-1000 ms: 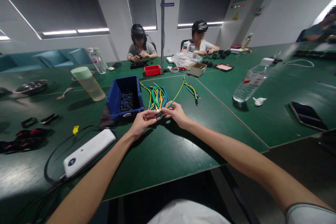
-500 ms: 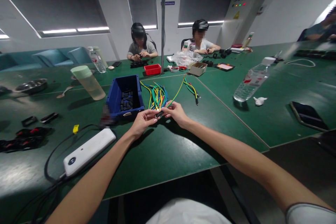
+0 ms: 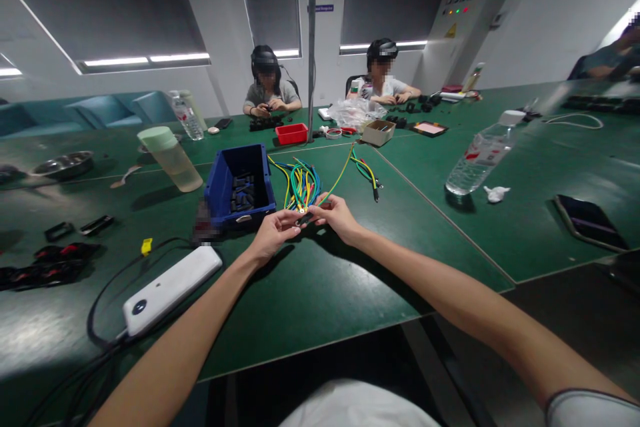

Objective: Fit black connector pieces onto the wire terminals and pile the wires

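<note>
My left hand (image 3: 274, 233) is closed in a pinch on a small black piece (image 3: 304, 219), maybe a cover. From the other side my right hand (image 3: 337, 219) pinches the near end of a yellow-green wire (image 3: 341, 178), right at the black piece. Fingers hide how the two meet. Just beyond my hands lies a bundle of wires (image 3: 301, 180) in green, yellow, blue and red. To its left stands a blue bin (image 3: 213, 195) with black parts (image 3: 243, 192) inside. A smaller group of wires (image 3: 368, 172) with dark ends rests further right.
A white power strip (image 3: 173, 290) with cables lies left of my forearm. Bottles stand on both sides, one a water bottle (image 3: 480, 157). A phone (image 3: 590, 221) is at right. Across the green table, two people sit behind a red tray (image 3: 291, 134) and a cardboard box (image 3: 378, 133).
The whole view has shifted very slightly. Both hands stay together at the black piece, with hardly any visible movement.
</note>
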`<state>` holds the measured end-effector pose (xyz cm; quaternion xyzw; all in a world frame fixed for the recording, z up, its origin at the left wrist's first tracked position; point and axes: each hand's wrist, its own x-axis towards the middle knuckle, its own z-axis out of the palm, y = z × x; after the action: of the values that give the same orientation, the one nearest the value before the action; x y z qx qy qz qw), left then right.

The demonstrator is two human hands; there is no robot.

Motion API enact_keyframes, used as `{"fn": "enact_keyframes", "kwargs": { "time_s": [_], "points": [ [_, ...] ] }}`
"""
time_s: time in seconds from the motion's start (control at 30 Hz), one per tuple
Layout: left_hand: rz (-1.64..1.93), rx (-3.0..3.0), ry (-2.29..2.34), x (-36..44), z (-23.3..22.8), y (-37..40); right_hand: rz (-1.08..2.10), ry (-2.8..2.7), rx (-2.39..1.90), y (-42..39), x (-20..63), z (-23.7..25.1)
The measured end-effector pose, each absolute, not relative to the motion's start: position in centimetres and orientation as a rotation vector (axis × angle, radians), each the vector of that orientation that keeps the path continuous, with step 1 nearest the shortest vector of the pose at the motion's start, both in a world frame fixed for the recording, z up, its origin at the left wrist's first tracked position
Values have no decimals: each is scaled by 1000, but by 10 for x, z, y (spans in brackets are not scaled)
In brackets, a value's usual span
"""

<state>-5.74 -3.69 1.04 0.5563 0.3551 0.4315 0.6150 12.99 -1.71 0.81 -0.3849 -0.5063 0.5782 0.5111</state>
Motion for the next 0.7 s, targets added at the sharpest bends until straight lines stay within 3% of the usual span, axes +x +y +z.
{"fn": "enact_keyframes", "kwargs": {
  "time_s": [0.43, 0.7],
  "points": [
    [1005, 1348, 867, -55, 8, -37, 1377, -1226, -931, -16, 129, 7],
    [1126, 1803, 1078, -49, 3, -42, 1396, -1168, -941, -18, 125, 5]
  ]
}}
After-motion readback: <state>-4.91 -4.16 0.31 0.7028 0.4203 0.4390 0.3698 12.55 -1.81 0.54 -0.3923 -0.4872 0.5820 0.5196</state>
